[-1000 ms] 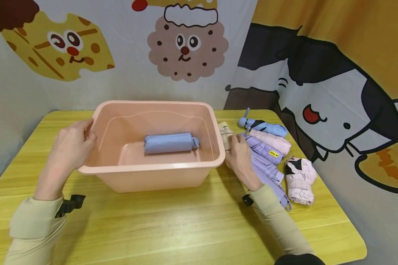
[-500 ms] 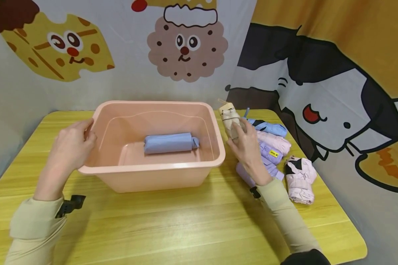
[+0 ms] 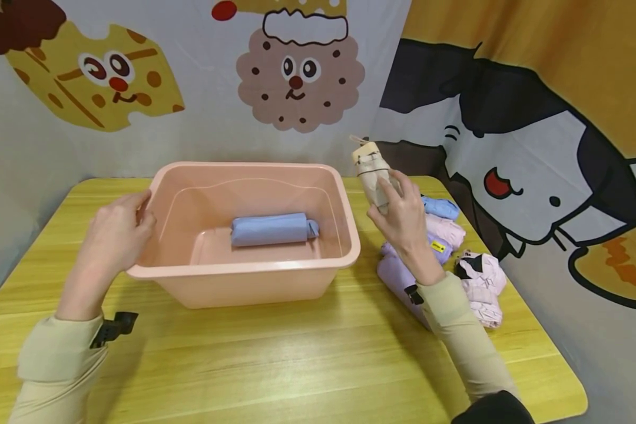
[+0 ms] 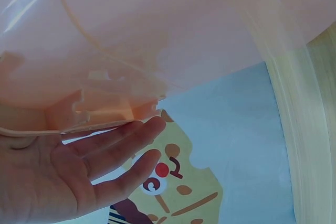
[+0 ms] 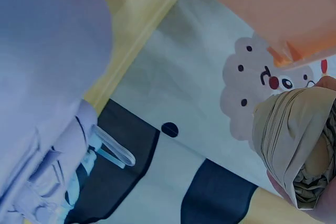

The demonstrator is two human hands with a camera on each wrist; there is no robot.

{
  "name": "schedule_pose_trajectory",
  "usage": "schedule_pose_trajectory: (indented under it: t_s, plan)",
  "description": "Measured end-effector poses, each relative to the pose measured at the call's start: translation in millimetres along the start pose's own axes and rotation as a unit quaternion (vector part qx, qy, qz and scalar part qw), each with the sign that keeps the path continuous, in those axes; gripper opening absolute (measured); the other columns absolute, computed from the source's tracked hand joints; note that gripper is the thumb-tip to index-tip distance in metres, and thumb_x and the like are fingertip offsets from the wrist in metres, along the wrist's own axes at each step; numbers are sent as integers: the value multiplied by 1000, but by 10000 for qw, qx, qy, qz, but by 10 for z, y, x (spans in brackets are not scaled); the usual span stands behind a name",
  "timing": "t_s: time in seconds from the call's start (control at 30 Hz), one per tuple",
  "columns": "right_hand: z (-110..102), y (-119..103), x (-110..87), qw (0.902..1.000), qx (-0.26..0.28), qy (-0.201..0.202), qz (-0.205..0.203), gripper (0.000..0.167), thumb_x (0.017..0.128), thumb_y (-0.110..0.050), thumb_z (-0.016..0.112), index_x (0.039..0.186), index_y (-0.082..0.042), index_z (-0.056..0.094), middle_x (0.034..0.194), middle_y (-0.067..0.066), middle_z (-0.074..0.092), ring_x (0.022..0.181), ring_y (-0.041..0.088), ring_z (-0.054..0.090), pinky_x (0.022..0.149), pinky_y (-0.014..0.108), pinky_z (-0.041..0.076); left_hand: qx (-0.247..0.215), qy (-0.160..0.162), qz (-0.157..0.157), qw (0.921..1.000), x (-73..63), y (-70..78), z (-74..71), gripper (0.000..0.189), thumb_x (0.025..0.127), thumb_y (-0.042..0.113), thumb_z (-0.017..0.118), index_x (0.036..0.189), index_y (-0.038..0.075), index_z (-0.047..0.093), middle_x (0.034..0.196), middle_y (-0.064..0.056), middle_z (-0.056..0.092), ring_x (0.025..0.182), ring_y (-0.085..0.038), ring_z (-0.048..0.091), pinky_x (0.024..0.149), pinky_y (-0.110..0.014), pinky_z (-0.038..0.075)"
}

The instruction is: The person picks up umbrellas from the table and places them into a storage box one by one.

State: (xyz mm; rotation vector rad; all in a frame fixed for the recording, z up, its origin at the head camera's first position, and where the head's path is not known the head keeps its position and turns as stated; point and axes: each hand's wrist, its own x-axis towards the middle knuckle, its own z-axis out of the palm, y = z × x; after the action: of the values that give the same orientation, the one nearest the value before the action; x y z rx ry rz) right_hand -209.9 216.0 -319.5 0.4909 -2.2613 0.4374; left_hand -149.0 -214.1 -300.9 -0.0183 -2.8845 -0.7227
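Note:
A beige folded umbrella [image 3: 372, 175] with a cream handle end and a wrist cord is held in my right hand [image 3: 403, 218], raised above the table to the right of the pink plastic tub [image 3: 233, 268]. Its open fabric end, with gathered folds, fills the right side of the right wrist view. My left hand [image 3: 119, 229] holds the tub's left rim, thumb over the edge. In the left wrist view its fingers [image 4: 123, 148] reach loosely along the underside of the rim. Inside the tub lies a blue folded umbrella [image 3: 269, 229].
Several folded umbrellas lie at the table's right: a lilac one [image 3: 400, 282], a purple one with a yellow label [image 3: 441, 250], pale pink ones [image 3: 479, 294] and a light blue one [image 3: 441, 208]. A printed cloth [image 3: 201, 106] hangs behind the wooden table [image 3: 275, 365].
My right hand has picked the beige umbrella up from beside the tub, lifting it upward and slightly right. The left hand and tub stay in place.

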Motion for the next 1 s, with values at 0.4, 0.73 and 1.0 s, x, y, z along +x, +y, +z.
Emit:
schedule_pose_trajectory:
  t_s: [0.4, 0.73, 1.0]
  plan:
    - [-122, -89, 210, 9990, 50, 17, -436, 44, 76, -11, 65, 117, 4, 64, 127, 24, 55, 105, 42, 54, 84, 50, 50, -6, -193, -107, 9998, 17, 0, -4, 54, 98, 17, 35, 144, -11, 28, 137, -39, 38, 118, -57, 39, 95, -68, 35]
    - [-179, -229, 433, 9948, 162, -79, -998, 42, 76, -9, 63, 117, 0, 64, 126, 23, 56, 108, 40, 54, 86, 48, 51, 2, -212, -128, 9997, 7, 0, -3, 54, 98, 17, 35, 144, -12, 28, 136, -40, 39, 118, -57, 39, 95, -68, 35]
    - [-182, -408, 674, 9850, 442, -438, -1611, 42, 78, -10, 67, 119, -1, 64, 128, 22, 56, 115, 37, 54, 90, 47, 51, -13, -202, -136, 9997, 11, 0, -7, 54, 98, 17, 34, 145, -9, 29, 137, -38, 39, 119, -57, 39, 95, -67, 35]
